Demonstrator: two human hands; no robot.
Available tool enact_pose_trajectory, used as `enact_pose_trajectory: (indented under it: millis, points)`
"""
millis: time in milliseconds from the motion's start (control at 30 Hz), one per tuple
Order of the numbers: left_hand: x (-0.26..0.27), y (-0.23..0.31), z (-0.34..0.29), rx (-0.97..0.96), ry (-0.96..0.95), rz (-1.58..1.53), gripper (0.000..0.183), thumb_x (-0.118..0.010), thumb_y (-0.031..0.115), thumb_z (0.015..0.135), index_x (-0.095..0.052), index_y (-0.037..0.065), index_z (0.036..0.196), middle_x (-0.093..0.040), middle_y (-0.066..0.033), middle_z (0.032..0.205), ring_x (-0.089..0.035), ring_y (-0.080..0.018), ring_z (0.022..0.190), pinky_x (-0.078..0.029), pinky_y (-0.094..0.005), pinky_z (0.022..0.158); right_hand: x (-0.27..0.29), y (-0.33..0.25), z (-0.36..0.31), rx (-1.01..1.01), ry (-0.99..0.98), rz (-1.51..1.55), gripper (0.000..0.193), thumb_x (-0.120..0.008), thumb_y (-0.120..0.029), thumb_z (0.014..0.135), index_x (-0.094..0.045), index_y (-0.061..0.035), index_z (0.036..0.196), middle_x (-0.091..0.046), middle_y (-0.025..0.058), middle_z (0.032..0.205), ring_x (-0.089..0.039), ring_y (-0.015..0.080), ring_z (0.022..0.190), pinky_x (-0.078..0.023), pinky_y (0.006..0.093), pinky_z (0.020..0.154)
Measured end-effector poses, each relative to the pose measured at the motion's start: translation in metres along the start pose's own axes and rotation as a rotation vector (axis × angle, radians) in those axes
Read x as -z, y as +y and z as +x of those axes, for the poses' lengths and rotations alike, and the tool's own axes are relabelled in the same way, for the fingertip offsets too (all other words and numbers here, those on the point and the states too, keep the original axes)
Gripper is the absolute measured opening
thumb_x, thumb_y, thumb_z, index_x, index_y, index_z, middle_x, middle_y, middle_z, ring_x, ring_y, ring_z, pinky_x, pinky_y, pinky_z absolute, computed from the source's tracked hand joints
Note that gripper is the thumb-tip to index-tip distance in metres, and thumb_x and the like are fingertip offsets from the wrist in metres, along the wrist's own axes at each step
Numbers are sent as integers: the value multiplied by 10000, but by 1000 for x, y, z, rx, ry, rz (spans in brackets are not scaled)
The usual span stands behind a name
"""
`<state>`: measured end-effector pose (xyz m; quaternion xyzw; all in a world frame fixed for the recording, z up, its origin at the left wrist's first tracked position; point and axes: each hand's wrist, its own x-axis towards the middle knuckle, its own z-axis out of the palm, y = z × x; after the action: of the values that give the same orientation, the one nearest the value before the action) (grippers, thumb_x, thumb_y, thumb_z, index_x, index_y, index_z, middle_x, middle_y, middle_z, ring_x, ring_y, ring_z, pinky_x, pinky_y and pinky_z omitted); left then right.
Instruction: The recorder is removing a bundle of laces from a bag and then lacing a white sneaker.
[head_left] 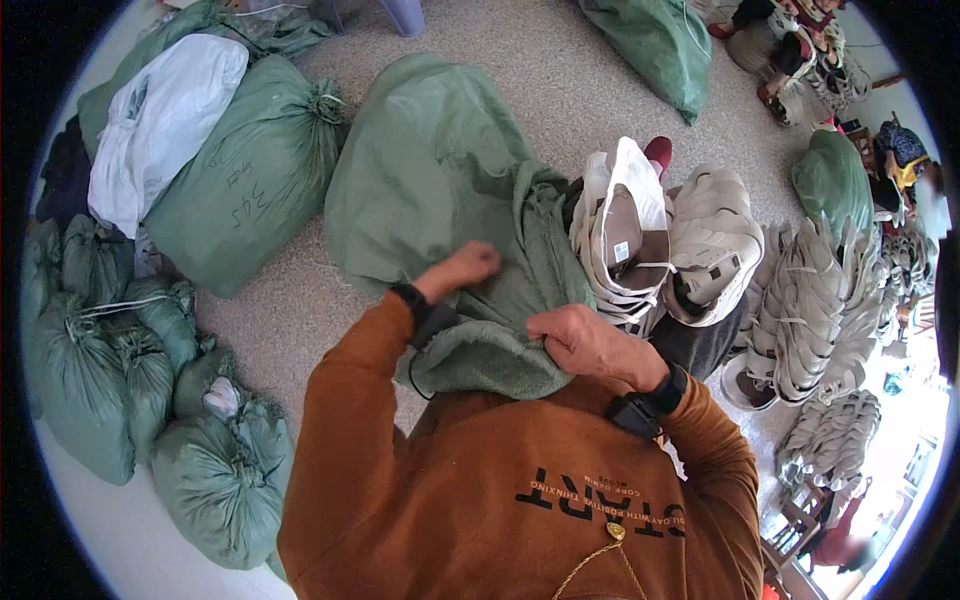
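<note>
A large green woven sack lies in front of me, its open mouth turned toward my body. My right hand is closed round the sack's rim, with the cloth bunched under the fingers. Over the sack's middle is my left hand, slightly blurred, its fingers curled in; whether cloth is in them is hidden. Just right of the sack stand stacked beige sneakers, and beside them another stack of pale shoes. What the sack contains cannot be seen.
Tied green sacks and a white sack sit at the left, with smaller bundles nearer. Rows of shoes line the right. Another green sack lies far ahead, near a purple stool leg. Other people are at the far right.
</note>
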<state>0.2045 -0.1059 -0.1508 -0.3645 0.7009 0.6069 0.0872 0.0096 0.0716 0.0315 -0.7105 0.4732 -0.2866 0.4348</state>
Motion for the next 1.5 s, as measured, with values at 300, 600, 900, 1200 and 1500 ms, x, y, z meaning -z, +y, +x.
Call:
enact_pose_trajectory:
  millis: [300, 600, 900, 1200, 1500]
  points:
    - [14, -23, -41, 398, -115, -456, 677, -712, 397, 886, -508, -42, 1359, -566, -244, 1318, -609, -280, 1094, -490, -444, 918, 27, -21, -24, 3, -16, 123, 136, -526, 54, 758, -547, 10, 885, -561, 233, 784, -574, 458, 768, -464, 484, 646]
    - [32, 51, -90, -265, 169, 137, 208, -672, 173, 899, -655, -29, 943, -611, -110, 780, -550, -124, 741, -471, -300, 731, 50, -59, 20, 160, 110, -52, 212, -535, 85, 761, -560, 10, 958, -562, 213, 831, -570, 456, 795, -471, 472, 657]
    - [130, 185, -176, -501, 563, -712, 168, -649, 143, 953, -699, 11, 1045, -695, 21, 972, -613, -60, 860, -484, -234, 811, 70, -65, 23, 21, 92, 73, 220, -518, 66, 809, -567, 20, 1019, -578, 168, 817, -620, 352, 758, -506, 404, 689]
    - [110, 234, -233, -778, 281, -11, 256, -717, 77, 883, -699, -35, 1113, -701, -5, 977, -589, -54, 856, -452, -195, 771, 74, -25, 57, -12, 505, -162, 309, -646, -37, 849, -613, -24, 1156, -659, 170, 941, -684, 277, 900, -541, 381, 720]
    - [152, 231, -228, -763, 1397, 359, 185, -635, 71, 926, -659, -10, 1090, -679, -44, 988, -608, -124, 861, -490, -282, 832, 113, -70, 116, 99, 181, 408, 237, -482, -129, 993, -627, 42, 1070, -693, 68, 911, -702, 163, 719, -555, 291, 733]
